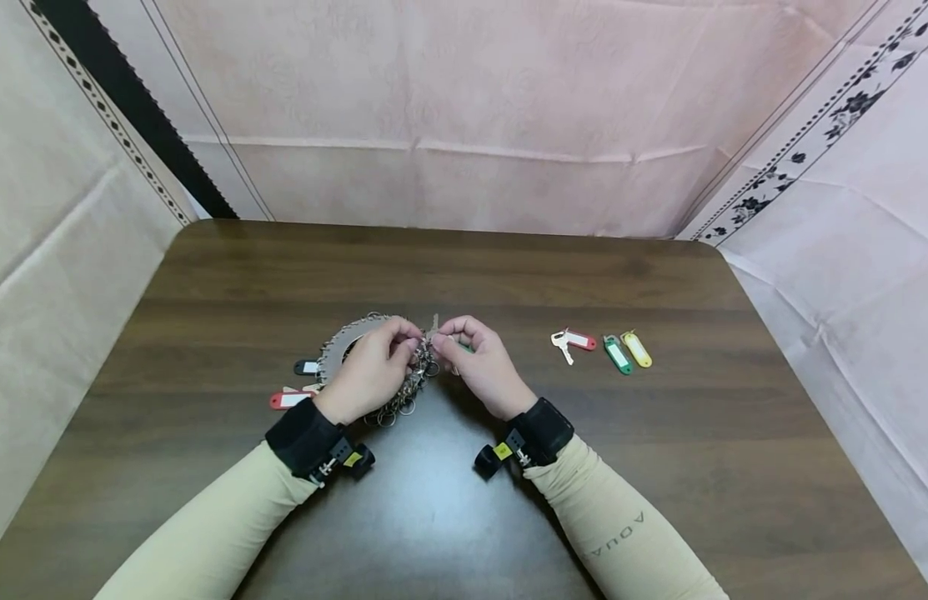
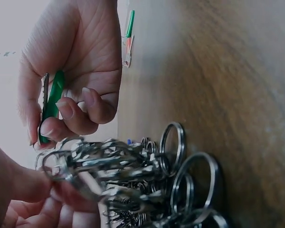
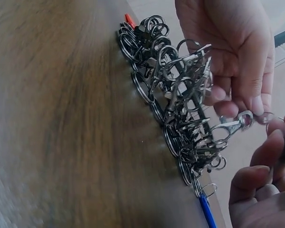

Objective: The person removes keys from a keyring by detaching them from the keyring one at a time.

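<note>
Above the middle of the table my two hands meet at a round metal ring (image 1: 332,358) hung with many clasps and split rings. My left hand (image 1: 377,367) pinches one small metal clasp (image 3: 230,127) at the edge of this bunch. A green key tag (image 2: 52,102) and a key (image 2: 44,95) are held by the curled fingers of my right hand (image 1: 482,362), close to that clasp. A thin ring (image 3: 275,122) shows between the two hands in the right wrist view; whether it is hooked into the clasp cannot be told.
Left of the bunch lie a black tag (image 1: 307,367) and a red tag (image 1: 289,400). To the right on the wooden table (image 1: 659,467) lie a red tag (image 1: 581,340) with a key (image 1: 564,343), a green tag (image 1: 618,355) and a yellow tag (image 1: 637,349).
</note>
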A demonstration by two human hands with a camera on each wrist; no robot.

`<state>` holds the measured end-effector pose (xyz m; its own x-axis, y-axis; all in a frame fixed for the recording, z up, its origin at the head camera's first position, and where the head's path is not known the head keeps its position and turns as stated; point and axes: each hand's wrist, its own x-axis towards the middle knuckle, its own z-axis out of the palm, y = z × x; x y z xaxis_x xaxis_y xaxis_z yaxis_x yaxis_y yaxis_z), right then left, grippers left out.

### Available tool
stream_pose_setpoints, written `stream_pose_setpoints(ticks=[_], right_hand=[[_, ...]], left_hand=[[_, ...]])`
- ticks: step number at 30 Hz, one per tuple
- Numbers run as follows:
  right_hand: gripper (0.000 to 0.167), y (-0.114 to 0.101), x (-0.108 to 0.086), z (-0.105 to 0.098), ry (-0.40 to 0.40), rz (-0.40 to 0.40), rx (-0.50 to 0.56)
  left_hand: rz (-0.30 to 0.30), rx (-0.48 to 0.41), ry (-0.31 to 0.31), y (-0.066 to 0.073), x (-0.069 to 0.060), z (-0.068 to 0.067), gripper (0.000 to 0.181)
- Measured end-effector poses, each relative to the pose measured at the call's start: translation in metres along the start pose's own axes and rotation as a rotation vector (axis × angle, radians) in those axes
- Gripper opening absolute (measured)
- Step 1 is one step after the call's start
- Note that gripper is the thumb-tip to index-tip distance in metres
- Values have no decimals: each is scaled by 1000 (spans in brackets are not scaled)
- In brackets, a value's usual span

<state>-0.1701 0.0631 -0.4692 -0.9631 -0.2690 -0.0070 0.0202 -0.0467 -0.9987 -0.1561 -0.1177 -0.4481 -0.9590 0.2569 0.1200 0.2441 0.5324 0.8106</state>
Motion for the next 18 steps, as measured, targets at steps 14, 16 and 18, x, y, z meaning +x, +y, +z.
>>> stream_pose_setpoints(ticks=[14, 16, 18], right_hand=[[14, 4, 0, -4, -42, -8, -93], [13, 3, 0, -4, -30, -14, -100], [13, 4, 0, -4, -19, -17, -109]], left_hand=[[-28, -49, 24, 1, 2, 2, 8], [-23, -45, 21, 1, 1, 2, 8], [-21, -38, 21, 1, 1, 2, 7]])
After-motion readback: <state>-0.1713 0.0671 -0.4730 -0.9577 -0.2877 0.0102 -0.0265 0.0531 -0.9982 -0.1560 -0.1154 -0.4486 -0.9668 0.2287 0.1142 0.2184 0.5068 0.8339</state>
